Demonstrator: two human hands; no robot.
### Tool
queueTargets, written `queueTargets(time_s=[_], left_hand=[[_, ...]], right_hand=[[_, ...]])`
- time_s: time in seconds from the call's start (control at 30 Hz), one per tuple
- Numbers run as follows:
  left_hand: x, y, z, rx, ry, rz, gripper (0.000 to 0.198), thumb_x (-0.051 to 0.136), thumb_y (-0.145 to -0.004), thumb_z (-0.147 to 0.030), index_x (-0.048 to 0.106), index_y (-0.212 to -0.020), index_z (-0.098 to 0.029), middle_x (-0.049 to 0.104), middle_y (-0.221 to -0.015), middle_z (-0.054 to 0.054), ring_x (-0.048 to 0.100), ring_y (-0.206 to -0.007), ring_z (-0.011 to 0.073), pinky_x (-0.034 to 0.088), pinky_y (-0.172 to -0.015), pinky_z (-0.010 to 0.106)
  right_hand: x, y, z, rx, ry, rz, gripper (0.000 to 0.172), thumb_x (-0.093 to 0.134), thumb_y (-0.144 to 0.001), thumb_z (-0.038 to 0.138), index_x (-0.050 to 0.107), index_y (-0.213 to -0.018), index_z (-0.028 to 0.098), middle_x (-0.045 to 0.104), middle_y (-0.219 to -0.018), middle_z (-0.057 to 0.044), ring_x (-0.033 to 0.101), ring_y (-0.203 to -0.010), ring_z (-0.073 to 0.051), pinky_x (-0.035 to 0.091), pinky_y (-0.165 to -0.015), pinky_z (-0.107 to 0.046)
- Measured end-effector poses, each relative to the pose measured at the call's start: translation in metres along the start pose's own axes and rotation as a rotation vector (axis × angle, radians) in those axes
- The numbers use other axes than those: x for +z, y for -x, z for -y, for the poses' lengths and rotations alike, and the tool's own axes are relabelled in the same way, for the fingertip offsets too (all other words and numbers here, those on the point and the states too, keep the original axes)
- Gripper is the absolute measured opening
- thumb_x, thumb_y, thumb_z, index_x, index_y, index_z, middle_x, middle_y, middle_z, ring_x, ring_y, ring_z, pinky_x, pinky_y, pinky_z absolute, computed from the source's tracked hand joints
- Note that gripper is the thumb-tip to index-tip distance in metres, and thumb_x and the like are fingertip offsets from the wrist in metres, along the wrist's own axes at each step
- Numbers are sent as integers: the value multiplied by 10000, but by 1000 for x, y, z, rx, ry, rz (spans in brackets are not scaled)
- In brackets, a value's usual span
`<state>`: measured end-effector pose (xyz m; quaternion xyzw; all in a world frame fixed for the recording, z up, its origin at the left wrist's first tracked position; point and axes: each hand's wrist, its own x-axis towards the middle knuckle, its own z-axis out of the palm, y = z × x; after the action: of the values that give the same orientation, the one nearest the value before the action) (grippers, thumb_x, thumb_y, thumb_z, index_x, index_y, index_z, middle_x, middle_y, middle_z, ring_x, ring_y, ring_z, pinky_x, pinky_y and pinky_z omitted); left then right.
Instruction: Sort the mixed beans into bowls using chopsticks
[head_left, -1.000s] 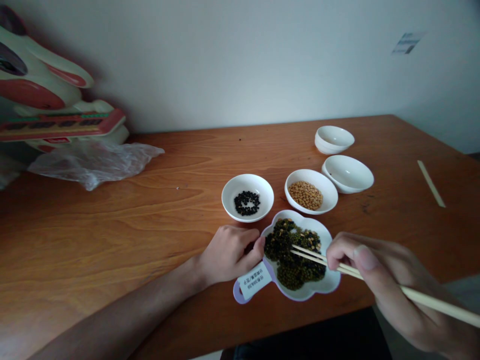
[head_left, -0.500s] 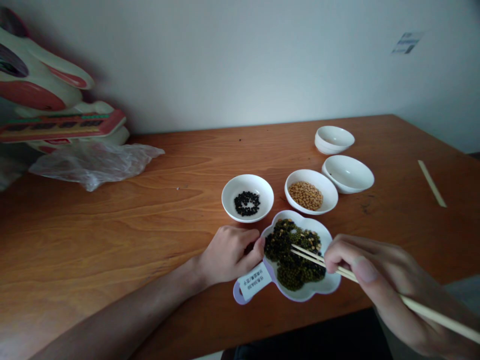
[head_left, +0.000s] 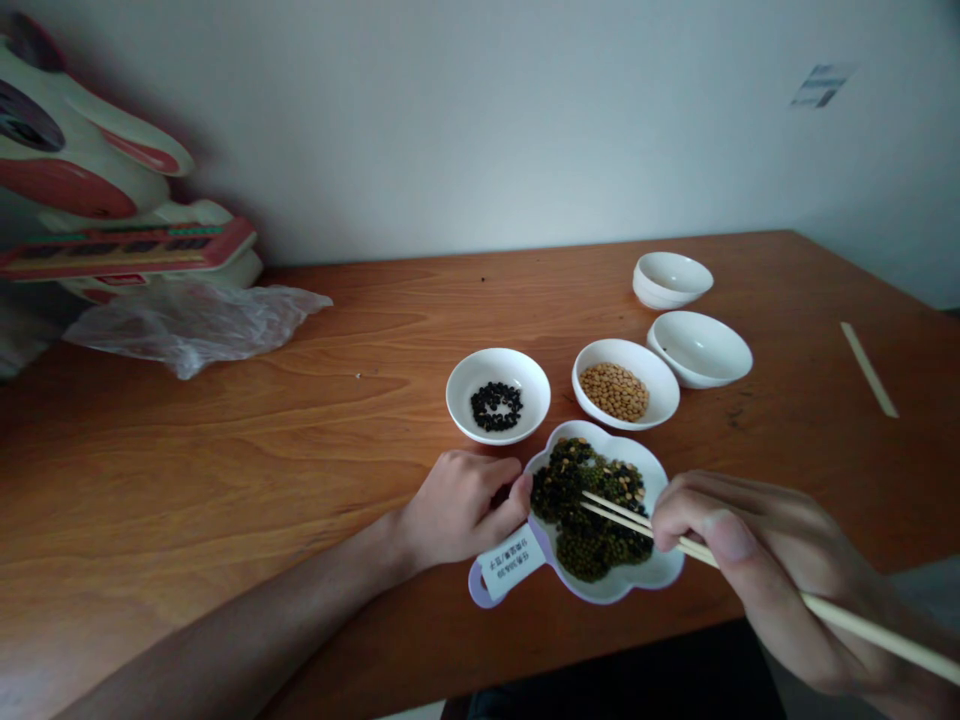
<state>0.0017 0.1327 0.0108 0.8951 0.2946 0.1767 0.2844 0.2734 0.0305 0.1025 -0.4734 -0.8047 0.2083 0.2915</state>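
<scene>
The right hand point(head_left: 750, 565) had lowered the rear of the pale wooden chopsticks point(head_left: 847, 622), gripping them firmly, their long axis pointing up-left, tips over mixed dark beans point(head_left: 589, 525) in a white cloud-shaped dish point(head_left: 661, 570); the loosely curled left hand point(head_left: 465, 510) touched its rim.

Left hand point(head_left: 461, 510) curled, thumb against rim of lilac-backed flower-shaped white dish point(head_left: 651, 470) holding mixed green, black and yellow beans point(head_left: 589, 520). Right hand point(head_left: 750, 560) grips wooden chopsticks point(head_left: 847, 620), tips over beans. White bowls of black beans point(head_left: 496, 407) and soybeans point(head_left: 615, 391) just beyond, on wooden table point(head_left: 225, 450).
</scene>
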Motion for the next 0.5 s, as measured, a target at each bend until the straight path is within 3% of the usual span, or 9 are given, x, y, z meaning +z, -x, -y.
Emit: queueTargets(time_s=[0.13,0.27,0.37,0.43,0.5], left_hand=[[1,0,0,-15,23,13,406,439,-1102,-326,468,-714,-208,498,-622,-34,414,-546,112,286,-576,290],[2,-1,-1,-14,19,1,404,438,-1099,-329,465,-715,-209,499,-620,-33,408,-542,113,282,-574,292],[1,-2,-2,-4,15,-3,408,432,-1101,-329,462,-711,-209,514,-626,-26,425,-550,115,298,-578,287],[1,-2,-1,4,15,1,411,430,-1102,-329,466,-711,-209,527,-630,-23,446,-554,115,312,-579,280],[1,-2,-1,8,14,1,411,429,-1104,-331,474,-715,-208,531,-627,-22,453,-551,115,319,-576,275]], right_hand=[[-4,14,-8,42,-78,-50,496,282,-1161,392,661,-880,238,699,-773,-26,673,-675,-160,499,-601,-288],[-10,22,-13,169,-207,-277,683,210,-1136,583,752,-858,274,747,-852,-48,704,-783,-220,514,-632,-329],[-1,5,-14,186,-301,-493,788,174,-1108,666,802,-813,291,750,-847,-58,716,-861,-247,539,-671,-346],[12,-17,-13,139,-394,-589,755,227,-1100,687,806,-807,301,737,-812,-48,710,-841,-247,548,-694,-356],[22,-39,-13,105,-435,-580,710,295,-1085,704,784,-781,288,722,-760,-51,691,-764,-241,524,-645,-360]])
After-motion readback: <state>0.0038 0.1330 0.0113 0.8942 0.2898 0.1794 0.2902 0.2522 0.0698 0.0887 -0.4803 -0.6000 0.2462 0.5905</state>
